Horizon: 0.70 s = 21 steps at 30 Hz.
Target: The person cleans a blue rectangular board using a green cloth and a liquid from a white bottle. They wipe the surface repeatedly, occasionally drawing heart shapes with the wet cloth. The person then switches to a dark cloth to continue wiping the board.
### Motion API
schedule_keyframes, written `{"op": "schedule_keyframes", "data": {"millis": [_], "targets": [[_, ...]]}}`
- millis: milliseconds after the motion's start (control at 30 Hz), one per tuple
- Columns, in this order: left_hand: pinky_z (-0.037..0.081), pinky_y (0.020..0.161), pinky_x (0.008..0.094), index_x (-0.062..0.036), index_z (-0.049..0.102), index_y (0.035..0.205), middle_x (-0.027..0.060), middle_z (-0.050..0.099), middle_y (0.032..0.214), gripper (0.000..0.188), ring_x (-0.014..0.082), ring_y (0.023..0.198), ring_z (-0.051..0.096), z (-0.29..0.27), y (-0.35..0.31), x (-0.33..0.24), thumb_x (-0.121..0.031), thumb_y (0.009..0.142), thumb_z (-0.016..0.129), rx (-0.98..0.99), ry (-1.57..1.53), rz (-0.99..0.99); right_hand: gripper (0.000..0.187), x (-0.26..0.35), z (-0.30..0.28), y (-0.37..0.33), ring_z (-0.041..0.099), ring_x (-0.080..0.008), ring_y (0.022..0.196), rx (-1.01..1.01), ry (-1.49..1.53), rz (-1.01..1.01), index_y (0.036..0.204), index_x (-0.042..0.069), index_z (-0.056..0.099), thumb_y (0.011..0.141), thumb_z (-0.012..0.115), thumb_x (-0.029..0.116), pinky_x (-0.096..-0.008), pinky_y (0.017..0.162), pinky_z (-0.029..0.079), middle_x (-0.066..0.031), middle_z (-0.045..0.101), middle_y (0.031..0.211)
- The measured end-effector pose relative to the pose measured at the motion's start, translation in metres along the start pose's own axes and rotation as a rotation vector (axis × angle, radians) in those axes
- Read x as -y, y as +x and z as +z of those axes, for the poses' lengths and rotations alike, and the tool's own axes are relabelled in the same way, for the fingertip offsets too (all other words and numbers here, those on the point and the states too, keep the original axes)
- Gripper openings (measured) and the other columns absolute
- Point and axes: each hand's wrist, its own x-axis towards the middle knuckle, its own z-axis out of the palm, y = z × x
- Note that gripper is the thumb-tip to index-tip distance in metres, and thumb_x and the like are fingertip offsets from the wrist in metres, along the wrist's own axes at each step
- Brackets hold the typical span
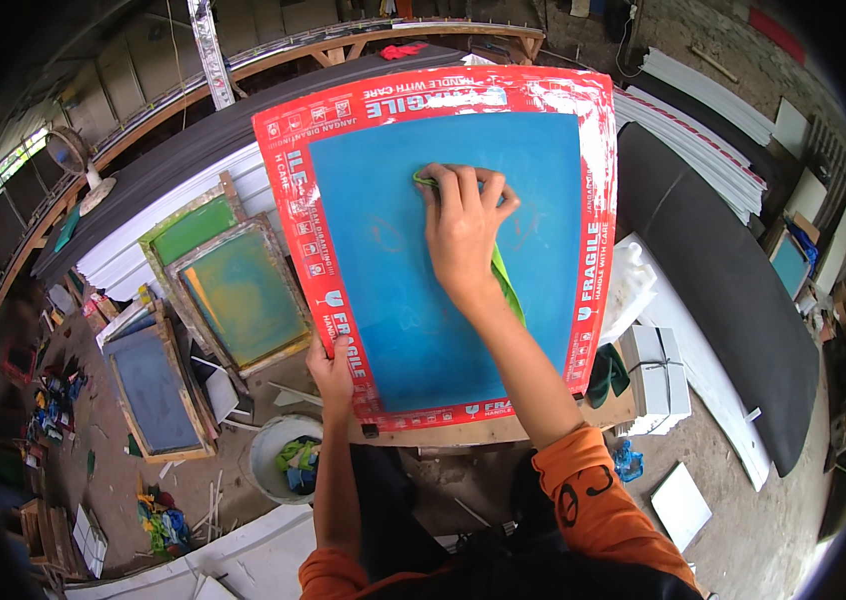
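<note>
In front of me is a screen-printing frame (383, 330) with a blue mesh, its border covered in red and white printed tape. My left hand (333, 370) grips its lower left edge, the thumb lying on the tape. Over the upper middle of the mesh, my right hand (466, 225) is closed on a bright green cloth (505, 285). Part of the cloth trails below the wrist, and a bit of it shows by the fingertips. Faint smudges mark the blue surface around the hand.
Other framed screens, one green (193, 228), one yellowish (248, 300) and one grey-blue (155, 385), lean at left. A bucket (265, 462) with rags stands below them. White stacked boxes (656, 380) and a long black panel (723, 290) are at right. A fan (73, 160) is far left.
</note>
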Motion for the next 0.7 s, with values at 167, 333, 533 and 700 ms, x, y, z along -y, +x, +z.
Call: {"op": "schedule_keyframes", "data": {"millis": [167, 333, 533, 700], "targets": [[0.045, 0.075, 0.0277, 0.0013, 0.055, 0.110, 0.0059, 0.061, 0.090, 0.025, 0.0111, 0.081, 0.055, -0.001, -0.001, -0.012, -0.006, 0.086, 0.054, 0.011, -0.035, 0.013, 0.016, -0.019, -0.010, 0.015, 0.048, -0.0213, 0.090, -0.086, -0.084, 0.121, 0.090, 0.013, 0.060, 0.077, 0.066, 0.016, -0.0436, 0.083, 0.030, 0.0005, 0.055, 0.087], [0.045, 0.075, 0.0276, 0.0013, 0.055, 0.112, 0.0056, 0.061, 0.090, 0.026, 0.0109, 0.080, 0.055, 0.000, -0.001, -0.007, -0.004, 0.087, 0.054, 0.012, 0.009, 0.026, 0.013, -0.029, -0.019, 0.011, 0.047, -0.0225, 0.091, -0.011, -0.098, 0.104, 0.092, 0.013, 0.061, 0.080, 0.065, 0.016, -0.0435, 0.084, 0.030, 0.0000, 0.058, 0.089], [0.046, 0.071, 0.0269, 0.0012, 0.055, 0.111, 0.0048, 0.061, 0.089, 0.025, 0.0102, 0.077, 0.054, 0.004, 0.000, -0.002, -0.006, 0.087, 0.055, 0.002, -0.067, -0.020, 0.016, -0.093, -0.052, -0.006, 0.046, -0.0244, 0.094, -0.035, -0.240, 0.233, 0.097, 0.009, 0.060, 0.082, 0.063, 0.015, -0.0424, 0.085, 0.029, -0.0025, 0.059, 0.093], [0.046, 0.069, 0.0260, 0.0010, 0.054, 0.111, 0.0050, 0.061, 0.089, 0.025, 0.0097, 0.075, 0.055, 0.001, 0.003, 0.002, -0.010, 0.089, 0.055, 0.000, -0.044, -0.037, 0.019, -0.098, -0.074, -0.066, 0.046, -0.0259, 0.093, 0.052, -0.229, 0.276, 0.097, 0.010, 0.057, 0.079, 0.063, 0.012, -0.0436, 0.085, 0.029, -0.0043, 0.055, 0.094]]}}
